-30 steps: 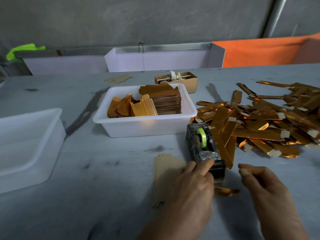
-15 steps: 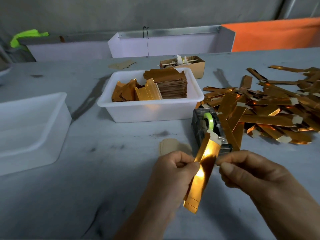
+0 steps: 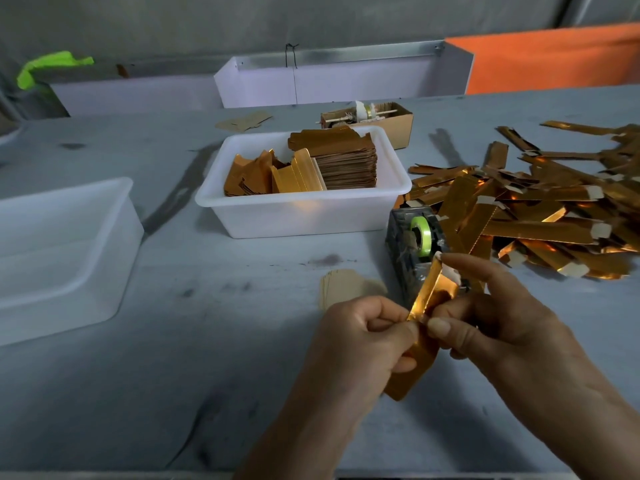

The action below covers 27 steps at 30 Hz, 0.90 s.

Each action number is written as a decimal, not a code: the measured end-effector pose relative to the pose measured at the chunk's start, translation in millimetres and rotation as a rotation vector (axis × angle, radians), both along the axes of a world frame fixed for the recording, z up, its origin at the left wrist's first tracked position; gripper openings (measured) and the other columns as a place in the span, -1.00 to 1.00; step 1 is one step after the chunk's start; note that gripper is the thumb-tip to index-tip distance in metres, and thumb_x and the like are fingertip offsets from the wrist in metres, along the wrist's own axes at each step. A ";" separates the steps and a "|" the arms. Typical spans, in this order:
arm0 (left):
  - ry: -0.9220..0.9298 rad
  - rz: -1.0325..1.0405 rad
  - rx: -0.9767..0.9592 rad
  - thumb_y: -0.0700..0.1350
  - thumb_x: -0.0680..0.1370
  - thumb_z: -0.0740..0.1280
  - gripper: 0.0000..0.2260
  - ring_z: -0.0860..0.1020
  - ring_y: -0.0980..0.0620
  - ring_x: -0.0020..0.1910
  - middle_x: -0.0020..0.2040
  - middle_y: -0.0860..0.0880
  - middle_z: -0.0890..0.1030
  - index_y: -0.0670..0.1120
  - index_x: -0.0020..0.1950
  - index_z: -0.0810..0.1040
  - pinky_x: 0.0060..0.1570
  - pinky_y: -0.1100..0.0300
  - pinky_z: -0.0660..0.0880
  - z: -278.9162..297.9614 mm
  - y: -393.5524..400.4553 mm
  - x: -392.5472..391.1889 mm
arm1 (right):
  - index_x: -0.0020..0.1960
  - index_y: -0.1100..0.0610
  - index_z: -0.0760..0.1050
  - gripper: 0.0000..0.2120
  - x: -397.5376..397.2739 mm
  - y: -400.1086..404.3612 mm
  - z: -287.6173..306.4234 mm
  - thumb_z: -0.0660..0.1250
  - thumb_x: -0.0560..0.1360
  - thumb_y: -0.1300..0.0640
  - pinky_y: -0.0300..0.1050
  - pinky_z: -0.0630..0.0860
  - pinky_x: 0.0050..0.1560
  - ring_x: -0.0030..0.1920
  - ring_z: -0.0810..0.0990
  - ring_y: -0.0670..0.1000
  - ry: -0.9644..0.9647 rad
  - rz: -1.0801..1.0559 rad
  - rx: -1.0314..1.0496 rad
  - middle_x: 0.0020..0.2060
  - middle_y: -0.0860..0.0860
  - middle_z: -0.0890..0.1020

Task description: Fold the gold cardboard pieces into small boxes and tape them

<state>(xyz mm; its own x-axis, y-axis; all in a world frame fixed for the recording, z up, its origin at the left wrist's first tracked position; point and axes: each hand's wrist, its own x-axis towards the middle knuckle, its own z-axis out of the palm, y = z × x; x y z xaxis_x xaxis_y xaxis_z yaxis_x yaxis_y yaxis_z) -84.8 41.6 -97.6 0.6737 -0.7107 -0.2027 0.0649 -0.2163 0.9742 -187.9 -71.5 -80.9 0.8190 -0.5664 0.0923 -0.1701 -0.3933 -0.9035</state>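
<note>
Both hands hold one gold cardboard piece (image 3: 424, 303) above the grey table (image 3: 207, 341), just in front of the tape dispenser (image 3: 414, 247) with its green roll. My left hand (image 3: 360, 344) pinches the piece's left edge near the middle. My right hand (image 3: 485, 320) pinches it from the right, with the forefinger on its upper end. The strip is bent lengthwise and stands tilted; its lower end sticks out below my left hand. A flat stack of brown-backed blanks (image 3: 343, 289) lies on the table left of the dispenser.
A white tub (image 3: 311, 213) holds stacked gold blanks. A heap of folded gold pieces (image 3: 540, 209) covers the table's right side. An empty white tub (image 3: 59, 258) sits at the left. A small cardboard box (image 3: 398, 123) stands behind the filled tub.
A second ago the piece lay on the table by the dispenser. Both hands lifted it, and since half a second ago they have closed in and bent it lengthwise.
</note>
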 end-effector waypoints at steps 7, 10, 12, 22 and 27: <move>0.034 -0.066 -0.039 -0.09 0.48 0.39 -0.94 0.67 0.14 -0.22 -0.25 0.10 0.68 0.04 -0.15 0.66 -0.06 0.09 0.63 -1.0 2.8 -2.7 | 0.02 -0.26 0.27 -0.59 -0.8 -0.2 -2.6 0.33 0.24 -0.05 -0.41 0.46 -0.34 -0.20 0.58 -0.30 0.058 -0.058 -0.070 -0.24 -0.29 0.62; 0.028 -0.105 -0.046 0.08 0.44 0.39 -0.87 0.67 0.16 -0.18 -0.20 0.12 0.69 0.06 -0.14 0.66 -0.02 0.08 0.62 0.4 3.3 -3.7 | 0.06 -0.27 0.21 -0.53 -1.4 -0.2 -3.3 0.40 0.33 0.03 -0.39 0.44 -0.37 -0.17 0.54 -0.35 0.102 -0.083 -0.164 -0.22 -0.29 0.61; 0.003 -0.078 -0.060 0.03 0.51 0.37 -0.87 0.68 0.12 -0.19 -0.24 0.08 0.68 0.02 -0.18 0.65 -0.02 0.02 0.62 -1.1 2.6 -6.0 | 0.10 -0.26 0.18 -0.49 -1.3 1.1 -4.5 0.42 0.36 0.06 -0.43 0.45 -0.34 -0.16 0.50 -0.40 0.110 -0.108 -0.229 -0.29 -0.12 0.62; -0.253 0.133 -0.136 -0.13 0.55 0.32 -0.86 0.65 -0.06 -0.22 -0.27 -0.08 0.65 -0.04 -0.21 0.59 -0.14 -0.06 0.62 -12.1 -1.5 -25.0 | 0.11 -0.12 0.27 -0.54 -0.6 12.4 2.3 0.45 0.34 0.00 -0.38 0.36 -0.47 -0.38 0.48 -0.25 0.180 -0.160 -0.500 -0.37 -0.20 0.53; -0.302 0.225 -0.155 -0.15 0.52 0.35 -0.87 0.66 0.08 -0.27 -0.26 -0.02 0.68 -0.04 -0.23 0.60 -0.19 0.08 0.63 -10.1 5.8 -24.7 | 0.13 0.11 0.39 -0.30 -5.7 11.4 4.6 0.19 0.18 -0.36 -0.28 0.22 -0.56 -0.56 0.37 -0.15 0.357 -0.202 -0.651 -0.54 -0.10 0.42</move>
<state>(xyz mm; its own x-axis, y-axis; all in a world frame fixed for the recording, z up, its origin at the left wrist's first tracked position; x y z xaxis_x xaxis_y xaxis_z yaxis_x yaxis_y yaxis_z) -109.5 47.4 -107.6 0.8285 -0.5456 0.1263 -0.2006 -0.0784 0.9765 -193.6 -60.2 -76.4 0.7480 -0.6303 0.2078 -0.5332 -0.7571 -0.3773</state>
